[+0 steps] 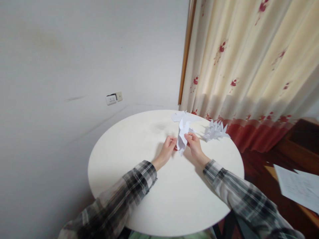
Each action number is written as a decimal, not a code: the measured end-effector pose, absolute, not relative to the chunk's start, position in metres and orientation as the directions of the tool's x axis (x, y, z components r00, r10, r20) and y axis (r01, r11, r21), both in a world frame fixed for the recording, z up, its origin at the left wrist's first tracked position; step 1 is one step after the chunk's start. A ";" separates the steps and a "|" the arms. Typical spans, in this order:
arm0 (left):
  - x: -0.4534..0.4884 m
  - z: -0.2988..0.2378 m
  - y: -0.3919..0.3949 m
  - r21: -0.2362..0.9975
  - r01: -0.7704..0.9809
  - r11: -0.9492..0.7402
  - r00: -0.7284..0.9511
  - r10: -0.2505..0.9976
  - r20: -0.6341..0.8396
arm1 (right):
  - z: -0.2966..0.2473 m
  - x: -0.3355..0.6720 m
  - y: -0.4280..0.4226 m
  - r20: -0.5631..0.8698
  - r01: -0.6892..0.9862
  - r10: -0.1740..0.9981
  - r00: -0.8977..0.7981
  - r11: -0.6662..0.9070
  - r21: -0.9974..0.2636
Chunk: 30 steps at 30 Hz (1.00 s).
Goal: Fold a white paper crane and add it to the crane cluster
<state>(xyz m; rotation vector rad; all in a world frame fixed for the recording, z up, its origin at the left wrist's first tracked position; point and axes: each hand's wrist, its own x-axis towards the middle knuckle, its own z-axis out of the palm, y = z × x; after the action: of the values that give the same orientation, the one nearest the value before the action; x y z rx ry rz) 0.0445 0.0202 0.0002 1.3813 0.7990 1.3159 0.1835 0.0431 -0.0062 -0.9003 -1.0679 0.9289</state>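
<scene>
Between my hands, just over the round white table [139, 159], is a piece of folded white paper [183, 132], creased and partly opened out. My left hand [169, 145] pinches its left edge near the lower end. On the other side, my right hand [193, 142] grips the right edge with thumb and fingers. Behind it lie flat white paper pieces [178, 116] at the far rim. A cluster of pointed folded paper shapes [215, 130] sits to the right of my right hand.
The table stands close to a pale wall [74, 66] with a power socket [111, 99]. A cream curtain [236, 66] with red flowers hangs behind the table's right side. Written paper sheets [296, 184] lie on a lower wooden surface at right.
</scene>
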 end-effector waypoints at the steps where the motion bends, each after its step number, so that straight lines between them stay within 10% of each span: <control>1: 0.044 -0.001 0.020 0.943 -0.171 -0.284 0.176 0.933 0.313 | -0.007 0.184 0.044 0.311 -0.174 0.922 0.229 0.353 -0.919; 20: 0.044 -0.012 0.028 0.967 0.044 -0.253 0.341 0.913 0.223 | 0.000 0.185 0.040 0.366 -0.117 0.841 0.398 0.442 -0.889; 30: 0.044 -0.014 0.029 0.993 0.004 -0.120 0.322 0.940 0.112 | 0.005 0.178 0.028 0.372 -0.166 0.907 0.197 0.405 -0.899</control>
<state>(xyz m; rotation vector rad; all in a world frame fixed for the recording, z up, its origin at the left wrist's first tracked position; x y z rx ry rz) 0.0443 0.0293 -0.0135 1.4486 0.9211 1.0337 0.1777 0.0285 0.0053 -0.8419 -1.1109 0.8907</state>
